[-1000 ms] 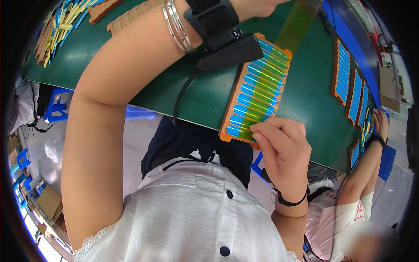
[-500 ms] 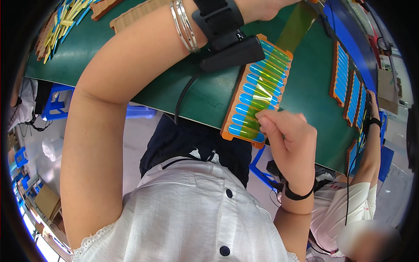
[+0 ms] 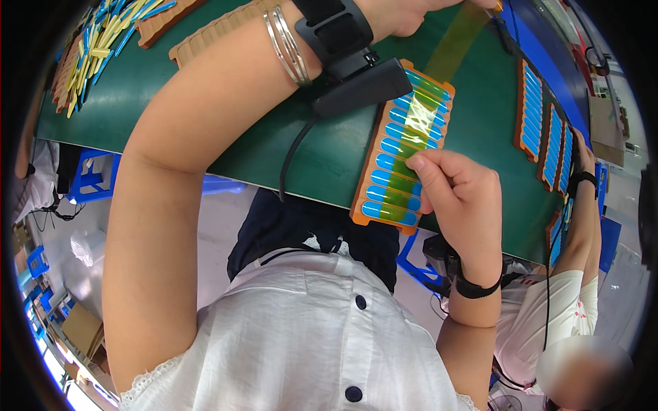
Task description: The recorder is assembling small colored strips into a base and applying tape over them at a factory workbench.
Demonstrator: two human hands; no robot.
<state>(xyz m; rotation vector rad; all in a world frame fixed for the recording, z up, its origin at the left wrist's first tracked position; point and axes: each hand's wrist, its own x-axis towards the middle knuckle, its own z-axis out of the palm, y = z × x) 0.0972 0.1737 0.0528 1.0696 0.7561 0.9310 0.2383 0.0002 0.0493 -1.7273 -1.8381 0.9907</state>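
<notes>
An orange-brown grooved tray (image 3: 368, 181) lies on the table with blue rounded sticks (image 3: 384, 177) in its slots. A strip of clear yellow tape (image 3: 396, 192) runs lengthwise over them and stretches past the tray's far end. My right hand (image 3: 466, 198) is closed, with its thumb and curled fingers against the tape at the tray's right side. I see nothing between its fingers. My left hand (image 3: 404, 15) reaches over to the far edge, near the tape's far stretch. Its fingertips are cut off by the picture's edge, so its grip is hidden.
A loose pile of blue and yellow sticks (image 3: 103, 51) lies far left, beside other grooved trays (image 3: 219, 31). Filled trays (image 3: 529, 113) stand along the right side of the green table (image 3: 315, 161). A co-worker's arm (image 3: 582, 219) reaches in at right.
My right hand has slid a little up along the tape, away from the tray's near end. The left hand stays near the far edge. The whole view has shifted slightly.
</notes>
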